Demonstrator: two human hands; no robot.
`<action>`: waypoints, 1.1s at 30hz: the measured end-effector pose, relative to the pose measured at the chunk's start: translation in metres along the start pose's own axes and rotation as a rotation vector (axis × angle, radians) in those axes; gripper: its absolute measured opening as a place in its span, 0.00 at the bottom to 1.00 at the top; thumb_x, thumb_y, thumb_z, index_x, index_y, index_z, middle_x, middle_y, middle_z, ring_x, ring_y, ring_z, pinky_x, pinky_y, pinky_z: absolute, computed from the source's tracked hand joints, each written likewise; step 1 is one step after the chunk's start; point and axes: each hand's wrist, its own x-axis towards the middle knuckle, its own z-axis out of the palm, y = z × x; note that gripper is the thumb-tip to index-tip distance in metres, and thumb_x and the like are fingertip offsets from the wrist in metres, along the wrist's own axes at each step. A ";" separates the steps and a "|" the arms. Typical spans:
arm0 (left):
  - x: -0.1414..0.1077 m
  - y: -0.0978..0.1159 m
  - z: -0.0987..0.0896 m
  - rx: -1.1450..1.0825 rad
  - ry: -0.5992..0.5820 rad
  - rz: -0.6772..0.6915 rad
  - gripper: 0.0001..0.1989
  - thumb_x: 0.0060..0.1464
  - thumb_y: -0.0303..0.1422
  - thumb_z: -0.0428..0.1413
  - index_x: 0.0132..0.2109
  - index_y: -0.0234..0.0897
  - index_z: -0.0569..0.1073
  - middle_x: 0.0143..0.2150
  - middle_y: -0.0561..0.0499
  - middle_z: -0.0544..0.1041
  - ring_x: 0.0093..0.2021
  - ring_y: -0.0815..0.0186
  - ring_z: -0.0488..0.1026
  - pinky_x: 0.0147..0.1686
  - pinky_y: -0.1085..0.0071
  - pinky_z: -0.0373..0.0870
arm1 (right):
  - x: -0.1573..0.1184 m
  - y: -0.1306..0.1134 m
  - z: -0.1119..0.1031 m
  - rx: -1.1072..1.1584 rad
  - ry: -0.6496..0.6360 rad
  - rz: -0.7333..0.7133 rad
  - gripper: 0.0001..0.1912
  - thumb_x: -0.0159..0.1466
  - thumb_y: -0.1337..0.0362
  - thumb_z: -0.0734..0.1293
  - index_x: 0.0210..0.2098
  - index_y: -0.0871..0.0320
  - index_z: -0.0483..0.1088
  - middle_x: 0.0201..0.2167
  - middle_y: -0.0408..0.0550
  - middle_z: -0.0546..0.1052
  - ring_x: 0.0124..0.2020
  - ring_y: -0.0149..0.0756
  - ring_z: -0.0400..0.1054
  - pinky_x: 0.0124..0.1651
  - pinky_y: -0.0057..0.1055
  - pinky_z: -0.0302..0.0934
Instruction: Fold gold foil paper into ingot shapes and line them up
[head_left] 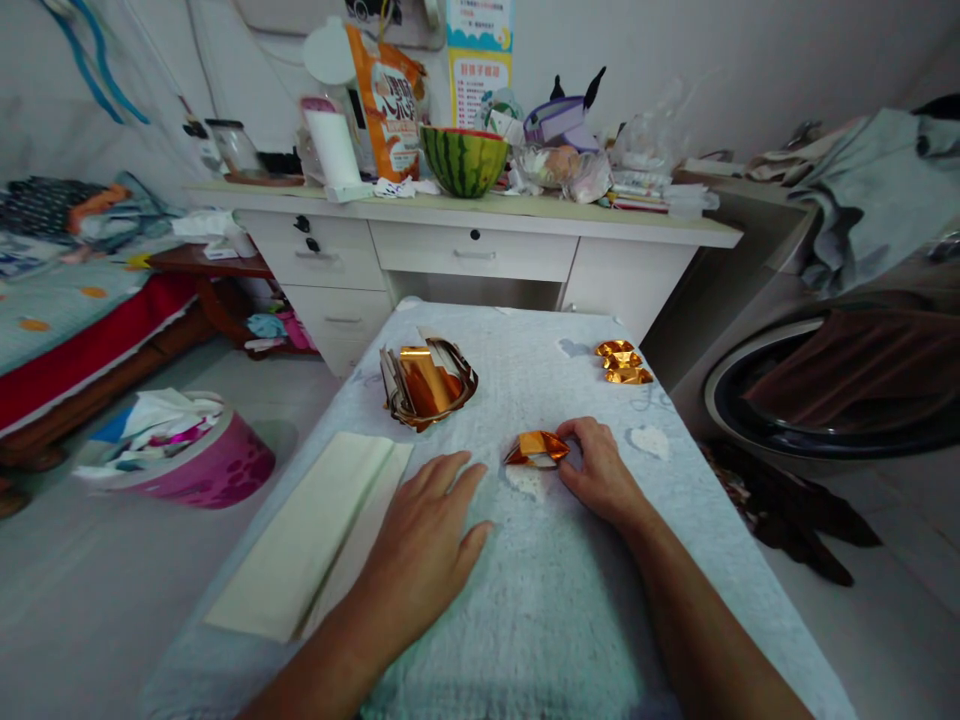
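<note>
Thumb and fingers of my right hand (596, 468) pinch the right end of a folded gold foil paper piece (537, 448), shaped like a small ingot, on the cloth-covered table (525, 600). My left hand (427, 530) rests flat with fingers spread and nothing in it, just left of that piece. Partly beneath and beside the left hand lie long cream-coloured paper sheets (300, 530). Beyond them, a basket-like holder (463, 385) contains gold foil sheets (424, 375). Several finished-looking gold foil ingots (622, 363) sit in a group at the table's far right.
A white desk (480, 250) stands beyond the table, carrying a cut watermelon (463, 165), an orange snack bag (386, 105) and plastic bags. To the left is a pink waste bin (217, 465) filled with paper. On the right stands a front-loading washing machine (765, 375) with cloths over it.
</note>
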 end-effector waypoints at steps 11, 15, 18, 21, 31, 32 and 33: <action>0.070 0.027 0.038 -0.157 -0.020 0.033 0.14 0.51 0.27 0.57 0.46 0.40 0.67 0.45 0.48 0.72 0.47 0.60 0.68 0.47 0.63 0.65 | -0.001 -0.003 -0.001 -0.018 -0.027 -0.043 0.11 0.55 0.71 0.63 0.37 0.56 0.70 0.39 0.48 0.70 0.43 0.41 0.61 0.47 0.37 0.53; 0.070 0.019 0.045 -0.192 0.031 0.040 0.05 0.54 0.27 0.54 0.39 0.39 0.69 0.40 0.49 0.72 0.43 0.62 0.67 0.43 0.66 0.65 | -0.001 -0.006 -0.002 0.010 -0.040 -0.056 0.09 0.56 0.71 0.64 0.36 0.56 0.71 0.38 0.48 0.70 0.43 0.40 0.61 0.47 0.36 0.52; 0.070 0.015 0.046 -0.223 0.032 0.064 0.03 0.56 0.28 0.53 0.36 0.38 0.71 0.38 0.50 0.71 0.42 0.63 0.68 0.42 0.67 0.65 | -0.002 -0.007 -0.002 0.025 -0.059 -0.062 0.07 0.57 0.70 0.64 0.34 0.56 0.72 0.35 0.47 0.71 0.41 0.39 0.61 0.46 0.35 0.52; 0.071 0.014 0.046 -0.250 0.017 0.065 0.07 0.59 0.30 0.50 0.35 0.37 0.72 0.36 0.49 0.71 0.41 0.63 0.68 0.42 0.68 0.65 | -0.001 -0.006 -0.002 0.030 -0.079 -0.072 0.06 0.59 0.69 0.64 0.34 0.57 0.72 0.35 0.47 0.71 0.40 0.38 0.62 0.46 0.36 0.51; 0.072 0.014 0.056 -0.318 0.074 -0.019 0.10 0.58 0.26 0.49 0.47 0.38 0.67 0.43 0.49 0.74 0.45 0.63 0.70 0.46 0.66 0.66 | 0.000 -0.009 0.001 -0.034 -0.095 -0.021 0.09 0.65 0.65 0.60 0.35 0.56 0.72 0.33 0.47 0.73 0.38 0.38 0.62 0.43 0.35 0.49; 0.072 0.015 0.055 -0.309 0.082 -0.037 0.11 0.57 0.26 0.50 0.47 0.38 0.67 0.43 0.49 0.73 0.45 0.63 0.70 0.46 0.67 0.66 | 0.000 -0.009 0.003 -0.029 -0.087 -0.006 0.07 0.64 0.66 0.61 0.35 0.57 0.71 0.33 0.46 0.73 0.38 0.38 0.62 0.43 0.34 0.49; 0.072 0.015 0.055 -0.300 0.094 -0.052 0.11 0.57 0.25 0.50 0.48 0.38 0.67 0.44 0.48 0.72 0.44 0.63 0.70 0.45 0.67 0.66 | 0.000 -0.009 0.004 -0.020 -0.077 0.009 0.05 0.63 0.67 0.62 0.36 0.57 0.70 0.31 0.45 0.73 0.37 0.37 0.63 0.42 0.34 0.49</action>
